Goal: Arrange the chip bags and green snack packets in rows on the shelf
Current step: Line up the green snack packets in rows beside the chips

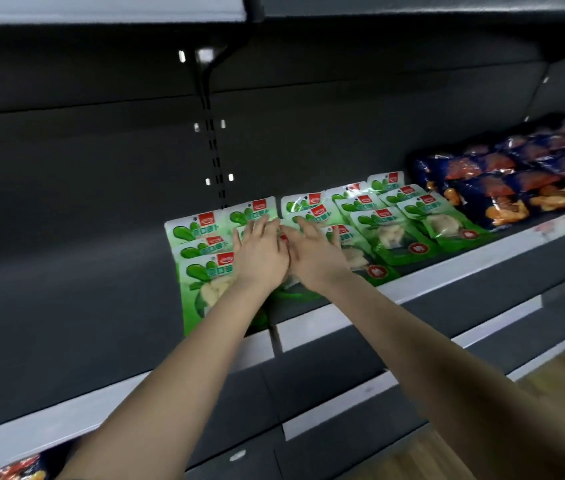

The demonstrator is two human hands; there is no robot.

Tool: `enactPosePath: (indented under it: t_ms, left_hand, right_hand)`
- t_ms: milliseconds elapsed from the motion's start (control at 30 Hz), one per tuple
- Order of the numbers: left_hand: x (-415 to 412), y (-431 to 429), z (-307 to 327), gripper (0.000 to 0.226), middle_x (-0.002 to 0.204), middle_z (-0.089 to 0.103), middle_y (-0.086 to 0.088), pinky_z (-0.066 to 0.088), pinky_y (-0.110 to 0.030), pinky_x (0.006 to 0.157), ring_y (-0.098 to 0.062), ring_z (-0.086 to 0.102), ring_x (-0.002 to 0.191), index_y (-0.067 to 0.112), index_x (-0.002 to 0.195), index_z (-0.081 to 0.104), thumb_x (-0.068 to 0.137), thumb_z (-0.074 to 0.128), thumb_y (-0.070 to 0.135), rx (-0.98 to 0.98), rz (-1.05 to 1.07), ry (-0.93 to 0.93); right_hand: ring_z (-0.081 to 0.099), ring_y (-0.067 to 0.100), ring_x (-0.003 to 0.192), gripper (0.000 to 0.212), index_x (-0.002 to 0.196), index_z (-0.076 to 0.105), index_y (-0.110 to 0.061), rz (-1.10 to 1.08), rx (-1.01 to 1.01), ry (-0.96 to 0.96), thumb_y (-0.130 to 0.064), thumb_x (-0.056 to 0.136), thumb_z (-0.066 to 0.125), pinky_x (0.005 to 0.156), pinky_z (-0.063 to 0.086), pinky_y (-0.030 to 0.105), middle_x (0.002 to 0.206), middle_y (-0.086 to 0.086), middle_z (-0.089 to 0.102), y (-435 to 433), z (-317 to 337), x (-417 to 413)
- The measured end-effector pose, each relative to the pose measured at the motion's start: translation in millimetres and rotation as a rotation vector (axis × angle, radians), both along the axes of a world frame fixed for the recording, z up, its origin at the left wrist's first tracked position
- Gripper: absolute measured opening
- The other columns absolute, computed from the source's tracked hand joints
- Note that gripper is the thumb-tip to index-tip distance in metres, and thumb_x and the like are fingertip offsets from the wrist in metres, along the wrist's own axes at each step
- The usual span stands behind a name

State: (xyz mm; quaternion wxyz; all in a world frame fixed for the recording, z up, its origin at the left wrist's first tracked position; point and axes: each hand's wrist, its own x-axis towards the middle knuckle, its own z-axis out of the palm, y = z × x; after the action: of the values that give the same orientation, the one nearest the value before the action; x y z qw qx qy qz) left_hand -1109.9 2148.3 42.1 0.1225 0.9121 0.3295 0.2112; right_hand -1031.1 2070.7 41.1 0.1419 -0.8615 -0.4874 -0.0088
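Note:
Several green snack packets lie in overlapping rows on the dark shelf. The leftmost row hangs over the shelf's front edge. My left hand and my right hand rest side by side, fingers straight, flat on the packets in the middle rows. Both hands cover the packets beneath them. Dark blue chip bags with orange pictures lie in rows further right on the same shelf.
The shelf stretches dark to the left of the packets. A slotted upright runs up the back wall. An upper shelf overhangs. Lower shelves step out below; red and blue bags show at the bottom left.

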Motion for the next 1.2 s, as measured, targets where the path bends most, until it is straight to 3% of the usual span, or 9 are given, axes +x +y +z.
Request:
enactPosePath:
  t_ms: [200,400,700,767,867,1000,1067,1200]
  left_hand:
    - [27,-28,-38,0.056,0.159,0.007,-0.001,-0.001,-0.052,0.117,-0.032,0.0,0.146,0.023,0.149,0.016,0.098,0.024,0.043,-0.027,-0.059,0.312]
    - [29,-25,-50,0.055,0.159,0.007,0.001,0.002,-0.052,0.118,-0.031,0.001,0.145,0.026,0.148,0.016,0.098,0.026,0.045,0.011,-0.076,0.315]
    - [31,-24,-52,0.054,0.159,0.007,0.002,-0.001,-0.052,0.117,-0.031,0.001,0.146,0.027,0.148,0.016,0.098,0.028,0.043,-0.005,-0.078,0.304]
    - [30,-25,-48,0.055,0.159,0.006,0.002,-0.003,-0.054,0.117,-0.031,0.0,0.146,0.026,0.149,0.014,0.098,0.027,0.042,-0.029,-0.081,0.319]
    - [33,-26,-38,0.056,0.159,0.005,0.0,-0.002,-0.055,0.116,-0.034,0.0,0.145,0.024,0.15,0.011,0.099,0.028,0.038,-0.022,-0.055,0.31]
    - [53,-31,-21,0.055,0.159,0.003,-0.004,-0.004,-0.053,0.116,-0.035,-0.001,0.145,0.023,0.149,0.013,0.098,0.032,0.033,0.029,-0.022,0.275]
    - [70,-36,-16,0.055,0.159,0.003,-0.004,-0.004,-0.052,0.116,-0.033,-0.001,0.146,0.024,0.149,0.015,0.097,0.032,0.031,0.039,-0.037,0.256]
    - [107,-51,-14,0.05,0.159,0.004,-0.002,-0.002,-0.051,0.116,-0.03,0.002,0.146,0.026,0.147,0.027,0.097,0.032,0.03,0.044,-0.06,0.251]
  right_hand:
    - [-0.002,0.032,0.146,0.056,0.151,0.011,-0.034,-0.158,-0.183,0.115,-0.048,0.099,0.027,0.115,0.0,0.059,0.161,0.001,-0.001,-39,-30,46]
    - [-0.007,0.03,0.147,0.058,0.153,0.003,-0.033,-0.06,-0.232,0.073,-0.046,0.1,0.024,0.119,0.0,0.047,0.161,0.0,-0.002,-37,-40,52]
    - [-0.005,0.029,0.147,0.059,0.152,0.009,-0.033,-0.041,-0.197,0.089,-0.042,0.098,0.03,0.119,0.001,0.048,0.161,-0.002,0.002,-38,-42,55]
    - [-0.006,0.027,0.147,0.057,0.152,0.009,-0.033,-0.027,-0.177,0.164,-0.041,0.099,0.029,0.119,-0.001,0.047,0.161,-0.002,0.001,-38,-39,56]
    - [-0.001,0.022,0.147,0.052,0.151,0.019,-0.03,-0.025,0.029,0.378,-0.034,0.101,0.03,0.118,0.0,0.047,0.16,0.001,0.007,-43,-30,65]
    - [0.013,0.019,0.146,0.048,0.146,0.034,-0.023,-0.001,0.141,0.211,-0.025,0.098,0.036,0.118,0.008,0.048,0.158,0.004,0.018,-52,-29,86]
    - [0.011,0.021,0.146,0.048,0.147,0.035,-0.021,-0.018,0.105,0.184,-0.025,0.099,0.035,0.119,0.01,0.047,0.158,0.005,0.015,-55,-29,104]
    - [-0.002,0.024,0.147,0.05,0.15,0.025,-0.019,-0.035,0.009,0.102,-0.025,0.101,0.027,0.119,0.0,0.047,0.161,0.005,0.002,-56,-29,149]
